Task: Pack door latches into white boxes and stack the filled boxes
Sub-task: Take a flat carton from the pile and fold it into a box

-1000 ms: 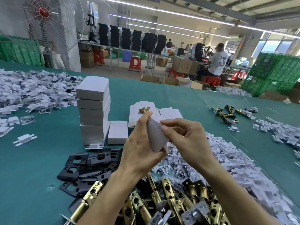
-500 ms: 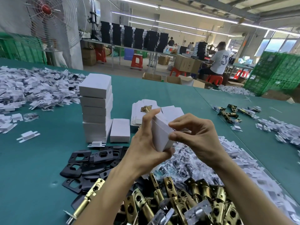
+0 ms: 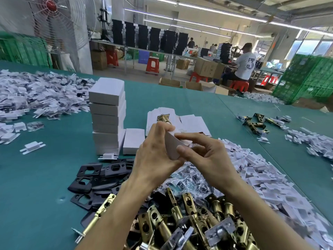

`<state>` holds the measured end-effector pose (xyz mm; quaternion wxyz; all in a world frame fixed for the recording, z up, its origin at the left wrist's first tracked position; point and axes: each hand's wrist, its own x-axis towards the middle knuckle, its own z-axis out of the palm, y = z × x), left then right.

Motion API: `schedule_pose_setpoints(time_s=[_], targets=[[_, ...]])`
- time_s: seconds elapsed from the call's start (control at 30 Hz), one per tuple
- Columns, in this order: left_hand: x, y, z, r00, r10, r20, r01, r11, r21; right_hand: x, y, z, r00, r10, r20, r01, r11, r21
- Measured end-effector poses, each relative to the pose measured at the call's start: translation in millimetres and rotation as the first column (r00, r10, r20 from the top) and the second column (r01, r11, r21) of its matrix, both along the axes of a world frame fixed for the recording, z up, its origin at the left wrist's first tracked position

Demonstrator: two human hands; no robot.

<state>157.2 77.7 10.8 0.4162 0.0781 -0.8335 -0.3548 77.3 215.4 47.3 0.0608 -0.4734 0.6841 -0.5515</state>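
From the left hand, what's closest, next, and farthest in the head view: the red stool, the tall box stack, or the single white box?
1. Single white box, on the table just left of the left hand.
2. Tall box stack, left of that box.
3. Red stool, on the floor beyond the table.

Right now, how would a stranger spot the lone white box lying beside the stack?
Find the tall stack of white boxes on the green table. Beside its base, to the right, lies a single white box, alone, with nothing on top.
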Motion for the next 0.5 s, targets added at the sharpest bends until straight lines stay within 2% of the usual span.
schedule_pose_setpoints(time_s=[0.1, 0.23, 0.27, 0.33, 0.37, 0.4, 0.43, 0.47, 0.5], targets=[[0, 2, -2, 1.000, 0.019, 0.005, -0.019, 1.000, 0.005, 3, -2, -1, 0.995, -0.053, -0.080, 0.056, 0.998, 0.034], [0, 3, 1, 0.991, -0.134, 0.002, 0.133, 0.984, 0.118, 0, 0, 3, 0.987, -0.122, -0.106, 0.120, 0.992, -0.028], [1, 3, 4, 0.991, -0.130, -0.011, 0.131, 0.983, 0.128, -1, 1, 5, 0.981, -0.163, -0.104, 0.158, 0.986, -0.058], [1, 6, 11, 0.997, 0.000, -0.077, 0.012, 0.988, 0.155, -4, 4, 7, 0.960, -0.256, -0.112, 0.241, 0.961, -0.138], [1, 6, 14, 0.989, 0.084, -0.119, -0.055, 0.971, 0.231, -5, 5, 8, 0.950, -0.289, -0.120, 0.266, 0.947, -0.180], [2, 5, 19, 0.982, 0.134, -0.131, -0.078, 0.929, 0.363, -5, 6, 8, 0.945, -0.301, -0.130, 0.270, 0.939, -0.214], [3, 4, 23, 0.989, 0.103, -0.110, -0.027, 0.840, 0.542, -5, 6, 8, 0.944, -0.293, -0.153, 0.254, 0.938, -0.236], [4, 1, 26, 0.997, -0.026, -0.073, 0.071, 0.673, 0.736, -4, 5, 7, 0.942, -0.270, -0.199, 0.220, 0.945, -0.241], [5, -1, 29, 0.974, -0.215, -0.073, 0.164, 0.440, 0.883, -3, 3, 6, 0.934, -0.238, -0.266, 0.178, 0.957, -0.229]])
